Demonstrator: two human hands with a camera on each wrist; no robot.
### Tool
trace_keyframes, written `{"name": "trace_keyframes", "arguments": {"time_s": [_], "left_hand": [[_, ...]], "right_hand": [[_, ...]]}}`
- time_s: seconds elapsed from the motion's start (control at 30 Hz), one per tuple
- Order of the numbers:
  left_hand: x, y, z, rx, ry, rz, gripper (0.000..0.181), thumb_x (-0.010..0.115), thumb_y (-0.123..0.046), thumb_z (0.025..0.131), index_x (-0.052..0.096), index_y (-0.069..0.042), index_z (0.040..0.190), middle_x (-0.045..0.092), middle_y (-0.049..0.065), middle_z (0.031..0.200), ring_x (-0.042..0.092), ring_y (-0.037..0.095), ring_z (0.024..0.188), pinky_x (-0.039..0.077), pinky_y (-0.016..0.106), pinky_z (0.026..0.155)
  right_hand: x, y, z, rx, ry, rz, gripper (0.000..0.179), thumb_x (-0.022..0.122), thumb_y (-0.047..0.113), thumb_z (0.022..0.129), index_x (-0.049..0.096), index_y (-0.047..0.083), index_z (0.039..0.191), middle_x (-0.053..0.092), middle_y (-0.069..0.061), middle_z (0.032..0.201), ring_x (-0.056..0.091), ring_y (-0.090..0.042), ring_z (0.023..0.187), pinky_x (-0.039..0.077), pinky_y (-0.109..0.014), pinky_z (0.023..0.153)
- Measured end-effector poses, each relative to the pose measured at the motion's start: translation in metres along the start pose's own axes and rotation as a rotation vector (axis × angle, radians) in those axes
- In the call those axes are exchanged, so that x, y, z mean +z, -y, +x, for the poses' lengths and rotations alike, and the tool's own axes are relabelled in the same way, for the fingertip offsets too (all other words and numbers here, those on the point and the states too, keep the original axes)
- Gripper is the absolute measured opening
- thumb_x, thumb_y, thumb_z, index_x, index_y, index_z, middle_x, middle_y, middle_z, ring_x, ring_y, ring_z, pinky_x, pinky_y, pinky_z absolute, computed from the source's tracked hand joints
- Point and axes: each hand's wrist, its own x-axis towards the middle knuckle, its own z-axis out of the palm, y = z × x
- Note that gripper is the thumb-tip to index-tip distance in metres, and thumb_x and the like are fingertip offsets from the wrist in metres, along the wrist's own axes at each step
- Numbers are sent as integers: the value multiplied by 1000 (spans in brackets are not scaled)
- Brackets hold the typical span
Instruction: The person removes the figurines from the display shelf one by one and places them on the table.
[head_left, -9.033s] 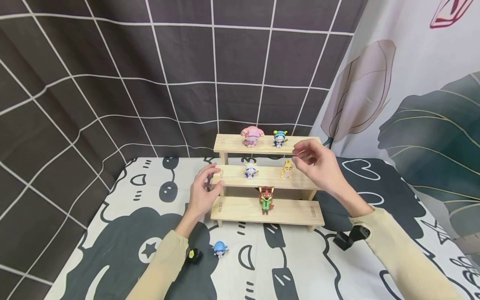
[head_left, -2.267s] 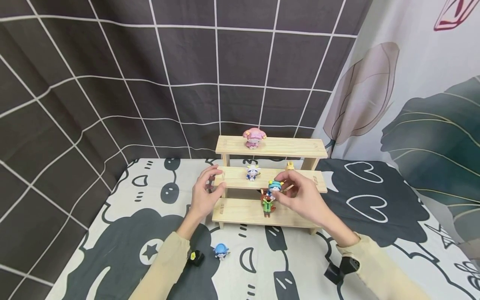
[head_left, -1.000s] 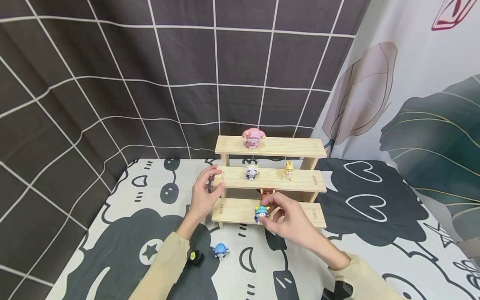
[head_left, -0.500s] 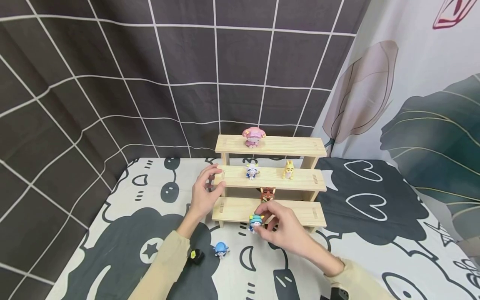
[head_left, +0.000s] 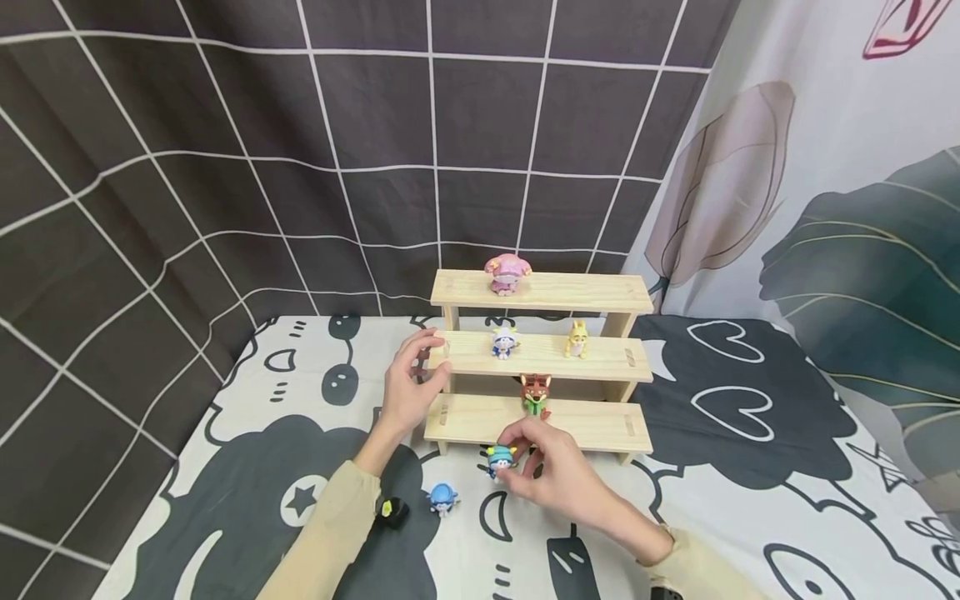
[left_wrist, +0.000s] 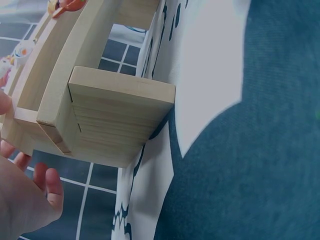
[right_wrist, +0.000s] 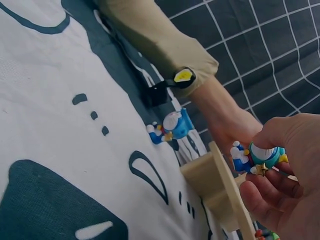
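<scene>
My right hand [head_left: 551,471] pinches a small figurine with a teal hat and yellow horns [head_left: 499,459] between thumb and fingers, just in front of the lowest tier. In the right wrist view this figurine [right_wrist: 257,156] shows a blue body and a gold star. At the left end of the middle tier, my left hand [head_left: 407,387] grips the three-tier wooden display stand [head_left: 480,421]; the left wrist view shows its fingers [left_wrist: 54,182] beside the stand's end. A blue-hatted figurine [head_left: 442,498] stands on the cloth, left of the held one.
A pink figurine [head_left: 507,275] sits on the top tier. The middle tier carries a white-hatted figurine [head_left: 504,342] and a yellow rabbit figurine [head_left: 577,340]. A fox figurine [head_left: 536,392] stands on the lowest tier, partly behind my right hand. A dark grid curtain [head_left: 360,208] hangs behind.
My right hand took the teal-hatted figurine off the top tier and carried it down and forward, past the lowest tier, to over the cloth. The left hand stays at the stand.
</scene>
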Motion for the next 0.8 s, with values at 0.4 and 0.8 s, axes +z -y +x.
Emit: {"name": "trace_keyframes", "arguments": {"time_s": [0.4,0.8], "left_hand": [[0,1,0,12,-2,-4,33,66,10,85,61,11,117,50,29,140,51,42,104,43,42,81],[0,1,-1,5,0,-1,33,66,10,85,61,11,118,50,28,140,50,41,105,44,49,82]], "right_hand": [[15,-2,-8,35,14,39,33,79,-5,78,62,6,104,63,1,95,63,-8,81,54,-25,60],[23,-6,-11,117,64,63,30,78,-2,81,62,8,105,62,3,95,62,-8,81,54,-25,61]]}}
